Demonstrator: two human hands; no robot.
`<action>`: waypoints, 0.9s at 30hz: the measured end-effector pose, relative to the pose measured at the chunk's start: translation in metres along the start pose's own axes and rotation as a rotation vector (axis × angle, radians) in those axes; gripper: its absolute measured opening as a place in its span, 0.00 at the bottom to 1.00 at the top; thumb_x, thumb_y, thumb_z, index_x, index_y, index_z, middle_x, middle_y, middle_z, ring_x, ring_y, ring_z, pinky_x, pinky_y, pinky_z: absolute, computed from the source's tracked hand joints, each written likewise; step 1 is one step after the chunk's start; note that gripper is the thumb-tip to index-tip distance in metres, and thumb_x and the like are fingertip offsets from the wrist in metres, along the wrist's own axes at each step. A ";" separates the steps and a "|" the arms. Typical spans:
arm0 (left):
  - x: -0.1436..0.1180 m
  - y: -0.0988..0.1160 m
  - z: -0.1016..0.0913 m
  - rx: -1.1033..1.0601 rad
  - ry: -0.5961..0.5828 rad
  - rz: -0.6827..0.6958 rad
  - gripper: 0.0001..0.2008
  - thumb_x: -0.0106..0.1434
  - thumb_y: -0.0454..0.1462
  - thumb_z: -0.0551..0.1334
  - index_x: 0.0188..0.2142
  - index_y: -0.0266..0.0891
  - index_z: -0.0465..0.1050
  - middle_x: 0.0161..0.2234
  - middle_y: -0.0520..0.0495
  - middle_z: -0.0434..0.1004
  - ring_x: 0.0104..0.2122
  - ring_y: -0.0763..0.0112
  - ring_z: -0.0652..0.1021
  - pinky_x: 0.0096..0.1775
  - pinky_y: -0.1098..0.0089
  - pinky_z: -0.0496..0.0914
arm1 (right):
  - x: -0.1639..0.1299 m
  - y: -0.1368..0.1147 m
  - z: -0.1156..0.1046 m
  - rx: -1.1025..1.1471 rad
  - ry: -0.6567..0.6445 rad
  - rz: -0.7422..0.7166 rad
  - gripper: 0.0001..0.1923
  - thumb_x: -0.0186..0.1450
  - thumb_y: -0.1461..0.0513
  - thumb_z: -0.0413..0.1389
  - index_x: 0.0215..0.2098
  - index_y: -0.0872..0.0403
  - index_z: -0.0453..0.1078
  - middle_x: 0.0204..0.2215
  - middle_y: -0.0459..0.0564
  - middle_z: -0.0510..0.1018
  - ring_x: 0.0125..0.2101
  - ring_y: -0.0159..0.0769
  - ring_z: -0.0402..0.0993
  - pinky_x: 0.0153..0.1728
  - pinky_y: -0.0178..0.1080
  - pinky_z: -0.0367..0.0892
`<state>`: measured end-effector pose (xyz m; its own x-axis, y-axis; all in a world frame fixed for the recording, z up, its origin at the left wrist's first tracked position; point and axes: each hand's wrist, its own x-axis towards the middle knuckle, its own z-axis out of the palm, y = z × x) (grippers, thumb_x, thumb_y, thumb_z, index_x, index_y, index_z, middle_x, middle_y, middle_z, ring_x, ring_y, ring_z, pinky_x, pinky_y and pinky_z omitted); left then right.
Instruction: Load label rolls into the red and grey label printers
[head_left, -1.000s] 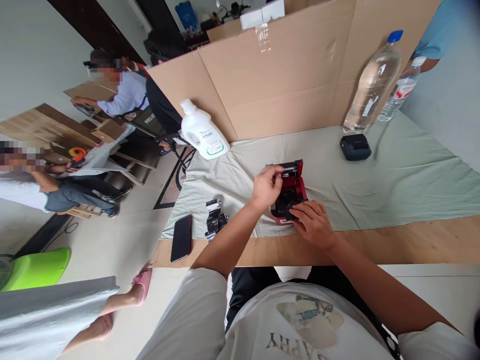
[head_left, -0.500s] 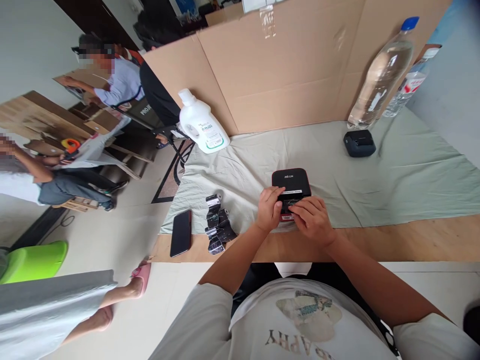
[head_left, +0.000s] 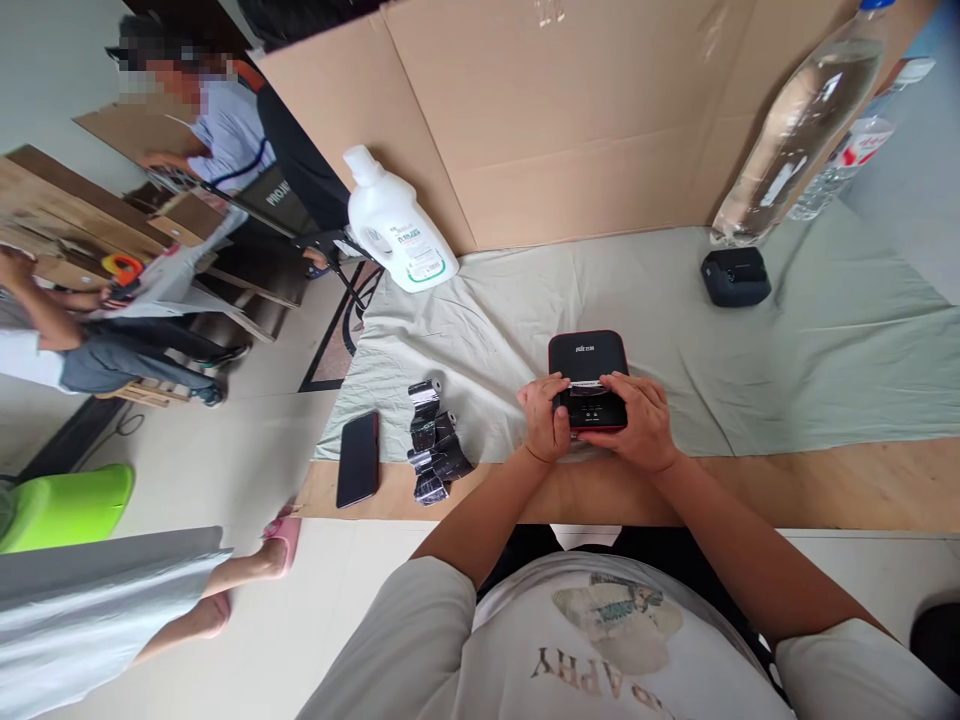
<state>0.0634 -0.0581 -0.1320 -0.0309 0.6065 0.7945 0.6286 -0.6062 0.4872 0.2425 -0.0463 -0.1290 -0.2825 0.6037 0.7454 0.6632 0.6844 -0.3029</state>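
Gripping the black-and-red device (head_left: pixel 589 355) from either side, the left hand (head_left: pixel 544 415) and right hand (head_left: pixel 634 418) rested their fingers on its top, close to the tabletop's (head_left: pixel 757 487) near edge. Uneven pressure could have creased the pale strip (head_left: pixel 585 384) across its middle. A hard push could have slid the rumpled cloth (head_left: pixel 491 330) beneath, and a leftward sweep might have snagged the curled black strip (head_left: pixel 450 452).
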 end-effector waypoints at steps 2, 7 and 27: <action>0.000 0.000 0.001 -0.020 0.014 0.009 0.17 0.72 0.43 0.46 0.51 0.39 0.68 0.43 0.41 0.78 0.49 0.60 0.77 0.52 0.55 0.63 | -0.001 0.001 0.001 -0.002 0.016 -0.005 0.39 0.59 0.41 0.61 0.60 0.55 0.63 0.48 0.59 0.80 0.48 0.49 0.77 0.53 0.50 0.66; -0.004 0.002 0.004 -0.090 0.026 -0.046 0.16 0.73 0.43 0.46 0.50 0.41 0.66 0.44 0.40 0.76 0.52 0.59 0.75 0.54 0.52 0.66 | -0.001 0.005 -0.002 0.091 -0.055 0.082 0.38 0.58 0.37 0.59 0.57 0.53 0.66 0.46 0.59 0.79 0.48 0.52 0.75 0.53 0.53 0.65; -0.011 0.010 -0.022 -0.413 -0.391 -0.792 0.34 0.63 0.59 0.59 0.61 0.44 0.65 0.61 0.41 0.70 0.65 0.54 0.65 0.63 0.52 0.63 | -0.010 0.049 0.019 0.329 -0.034 0.472 0.23 0.73 0.49 0.41 0.51 0.51 0.72 0.43 0.56 0.81 0.43 0.44 0.78 0.45 0.48 0.73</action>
<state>0.0526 -0.0819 -0.1279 -0.0202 0.9989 0.0416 0.2123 -0.0364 0.9765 0.2646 -0.0106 -0.1624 -0.0338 0.8837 0.4667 0.4736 0.4254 -0.7712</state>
